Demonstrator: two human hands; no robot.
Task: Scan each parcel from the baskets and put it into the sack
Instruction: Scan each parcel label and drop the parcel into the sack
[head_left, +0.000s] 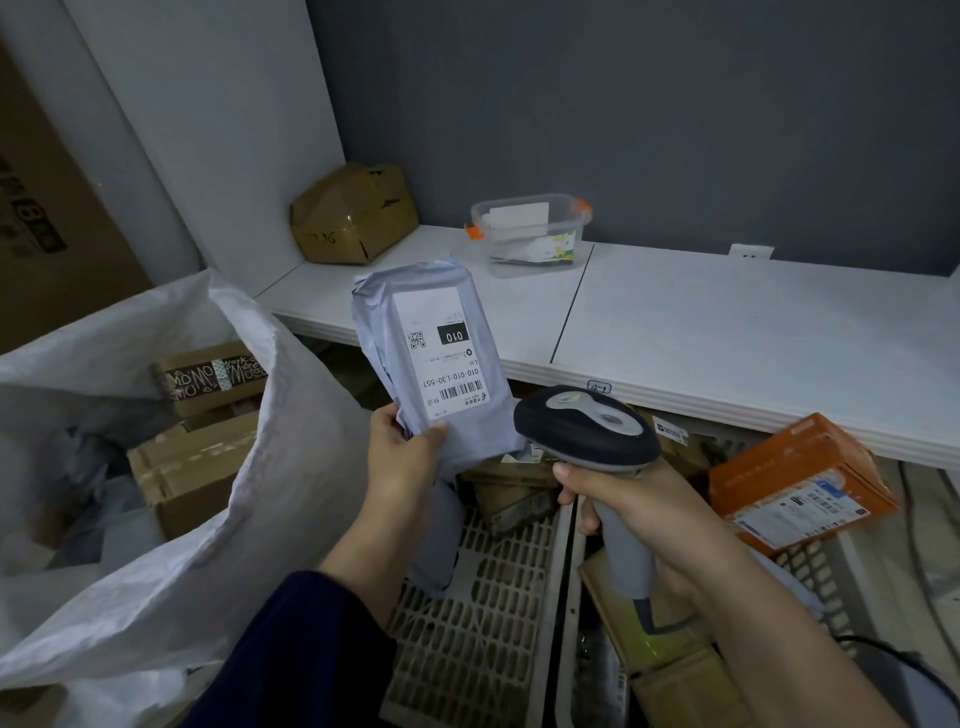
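Note:
My left hand (402, 454) grips the lower end of a grey poly-bag parcel (384, 312) and holds it upright, its white shipping label with barcode facing me. My right hand (639, 512) grips the handle of a dark grey barcode scanner (582, 428), whose head sits just right of the parcel's lower end. A white woven sack (234, 519) stands open at the left with cardboard boxes (192, 473) inside. Below my hands are white plastic baskets (488, 613) holding more parcels, among them an orange box (800, 480).
A white shelf (727, 332) runs across behind the parcel, carrying a dented cardboard box (353, 213) and a clear plastic tub (530, 228) with orange clips. A large brown carton (47, 208) stands at far left. Cables trail at the lower right.

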